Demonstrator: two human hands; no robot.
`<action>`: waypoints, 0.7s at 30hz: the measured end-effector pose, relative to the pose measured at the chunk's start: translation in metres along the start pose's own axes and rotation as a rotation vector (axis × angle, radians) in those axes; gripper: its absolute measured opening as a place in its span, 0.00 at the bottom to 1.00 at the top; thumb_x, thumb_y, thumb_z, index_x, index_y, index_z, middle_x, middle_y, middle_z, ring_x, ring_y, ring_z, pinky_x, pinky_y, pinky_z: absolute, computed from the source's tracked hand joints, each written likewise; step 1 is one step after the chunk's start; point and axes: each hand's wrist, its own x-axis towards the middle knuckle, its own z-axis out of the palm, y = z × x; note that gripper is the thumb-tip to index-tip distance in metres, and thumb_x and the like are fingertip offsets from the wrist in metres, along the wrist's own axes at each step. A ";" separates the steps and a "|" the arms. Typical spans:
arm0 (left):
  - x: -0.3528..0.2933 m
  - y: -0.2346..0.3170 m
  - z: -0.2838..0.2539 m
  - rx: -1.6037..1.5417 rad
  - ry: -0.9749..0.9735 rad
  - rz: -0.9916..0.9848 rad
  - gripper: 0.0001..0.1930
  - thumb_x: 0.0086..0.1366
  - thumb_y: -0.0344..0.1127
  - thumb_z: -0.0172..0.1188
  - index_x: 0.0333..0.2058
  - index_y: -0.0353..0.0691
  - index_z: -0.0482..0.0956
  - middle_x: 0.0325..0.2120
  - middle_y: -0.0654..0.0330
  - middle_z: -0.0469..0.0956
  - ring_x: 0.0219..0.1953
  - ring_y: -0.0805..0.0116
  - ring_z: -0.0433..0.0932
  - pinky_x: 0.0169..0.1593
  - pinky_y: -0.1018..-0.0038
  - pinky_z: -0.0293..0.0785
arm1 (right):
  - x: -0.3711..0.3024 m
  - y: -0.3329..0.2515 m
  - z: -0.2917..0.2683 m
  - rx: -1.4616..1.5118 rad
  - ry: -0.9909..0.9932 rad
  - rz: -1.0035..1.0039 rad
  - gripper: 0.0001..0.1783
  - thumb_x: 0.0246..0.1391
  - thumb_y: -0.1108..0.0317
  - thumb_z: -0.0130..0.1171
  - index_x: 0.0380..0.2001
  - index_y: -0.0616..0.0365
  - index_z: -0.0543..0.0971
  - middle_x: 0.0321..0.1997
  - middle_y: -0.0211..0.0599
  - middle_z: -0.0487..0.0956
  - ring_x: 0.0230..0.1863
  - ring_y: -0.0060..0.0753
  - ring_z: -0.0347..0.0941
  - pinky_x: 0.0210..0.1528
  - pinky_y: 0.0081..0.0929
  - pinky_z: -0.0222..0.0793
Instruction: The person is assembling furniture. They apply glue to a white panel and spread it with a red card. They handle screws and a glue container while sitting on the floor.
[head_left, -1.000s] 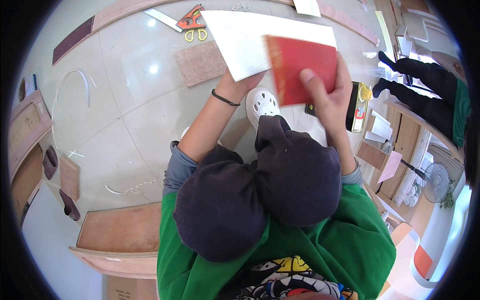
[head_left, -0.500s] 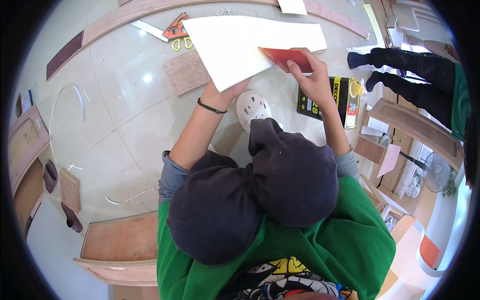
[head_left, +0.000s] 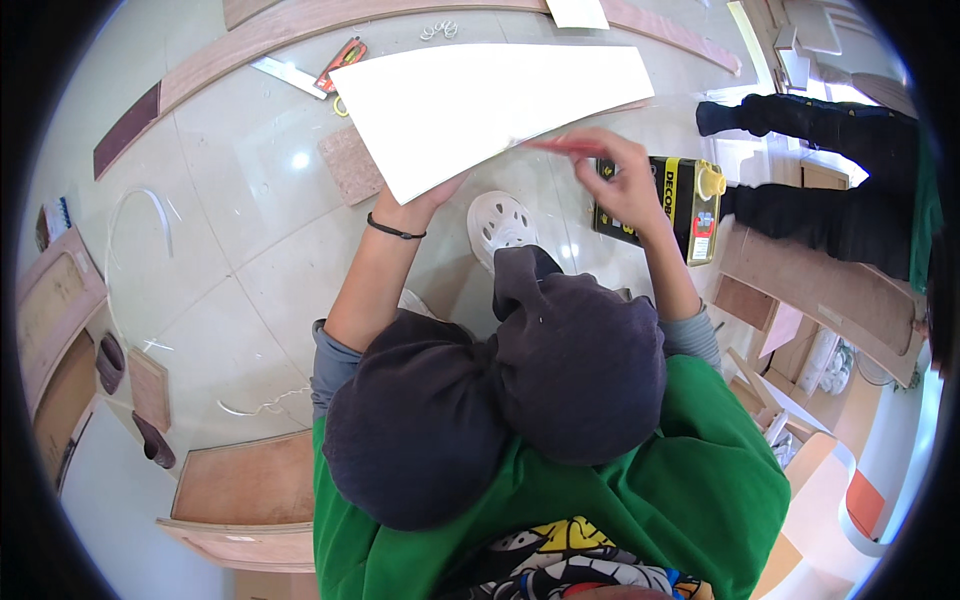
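Note:
A large white sheet [head_left: 490,110] spans the space ahead of me, its near left corner tipped toward me. My left hand [head_left: 428,200] grips that near edge from beneath, fingers hidden under the sheet. In my right hand [head_left: 622,178] is a flat red-orange spreader [head_left: 560,145], pinched between thumb and fingers. It appears nearly edge-on and slightly blurred, its tip at the sheet's near edge.
A black-and-yellow can [head_left: 690,205] stands right of my right hand. Beyond the sheet lie a red-handled tool [head_left: 341,66], a metal straightedge [head_left: 288,77] and a long curved wooden strip [head_left: 330,15]. Another person's dark-clad legs [head_left: 830,205] extend in from the right.
The sheet and my left hand have shifted left and nearer to me. My right hand has lowered slightly, turning the spreader from face-on to nearly edge-on. The other person's legs have spread apart.

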 end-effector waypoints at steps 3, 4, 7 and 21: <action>-0.002 0.003 -0.001 0.003 -0.003 -0.004 0.21 0.73 0.41 0.49 0.59 0.36 0.67 0.56 0.54 0.72 0.57 0.59 0.73 0.62 0.63 0.72 | 0.014 0.023 -0.001 -0.042 0.149 0.128 0.14 0.59 0.71 0.58 0.48 0.61 0.78 0.38 0.44 0.83 0.38 0.31 0.81 0.45 0.26 0.74; -0.002 0.003 -0.002 0.007 0.000 -0.006 0.21 0.73 0.41 0.49 0.59 0.36 0.67 0.56 0.54 0.72 0.57 0.59 0.73 0.62 0.63 0.72 | 0.020 0.027 0.000 -0.081 0.138 0.154 0.14 0.60 0.70 0.58 0.48 0.61 0.77 0.38 0.44 0.83 0.37 0.31 0.81 0.44 0.26 0.74; -0.002 0.003 -0.002 0.031 0.006 -0.004 0.21 0.73 0.42 0.49 0.59 0.36 0.67 0.56 0.54 0.72 0.57 0.59 0.73 0.62 0.63 0.72 | 0.028 0.030 0.011 -0.118 0.103 0.235 0.15 0.60 0.67 0.58 0.49 0.61 0.76 0.34 0.46 0.83 0.33 0.33 0.81 0.40 0.29 0.74; -0.005 0.011 -0.025 -0.085 -0.037 -0.043 0.21 0.74 0.41 0.47 0.60 0.37 0.66 0.57 0.53 0.72 0.59 0.58 0.73 0.62 0.63 0.73 | -0.014 -0.033 0.031 0.038 0.149 0.058 0.13 0.51 0.72 0.62 0.43 0.58 0.80 0.33 0.45 0.83 0.31 0.43 0.82 0.34 0.33 0.76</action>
